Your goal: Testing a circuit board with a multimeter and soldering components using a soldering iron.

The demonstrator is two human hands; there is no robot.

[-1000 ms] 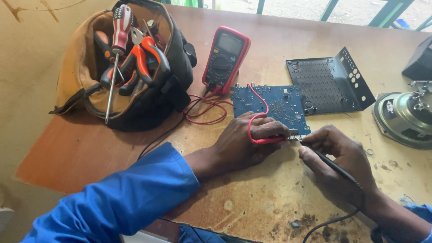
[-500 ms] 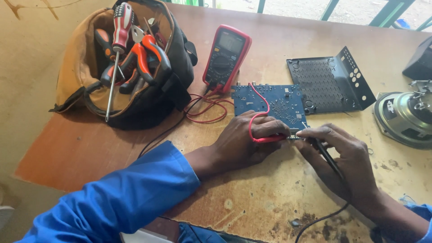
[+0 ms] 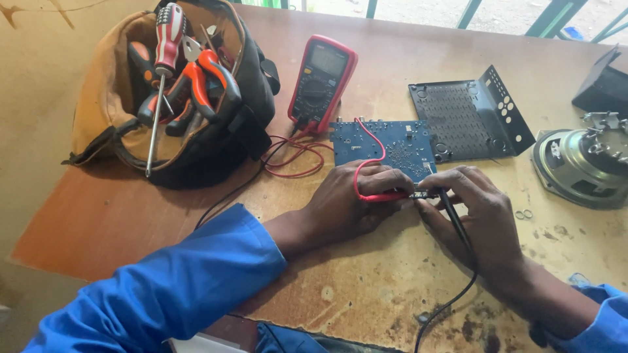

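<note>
Pinching the red probe (image 3: 383, 195) in the left hand (image 3: 356, 202) and the black probe (image 3: 451, 212) in the right hand (image 3: 481, 212), both tips already meet at the blue circuit board's (image 3: 383, 144) near edge on the table (image 3: 366, 287), the multimeter (image 3: 322, 82) reading illegible.

Worn, stained wooden table (image 3: 366, 294), matt and rough. Blue circuit board (image 3: 386, 144) matt, dotted with solder. Multimeter (image 3: 322, 82) cased in glossy red plastic. Perforated black metal plate (image 3: 468, 121), matt. Cloth tool bag (image 3: 104, 111); speaker (image 3: 582, 163) in shiny metal.

A worn, stained brown wooden table (image 3: 366, 287) carries an open tool bag (image 3: 176, 98), red multimeter (image 3: 322, 82), blue circuit board (image 3: 386, 145), perforated black metal plate (image 3: 468, 121) and round speaker (image 3: 584, 167).
</note>
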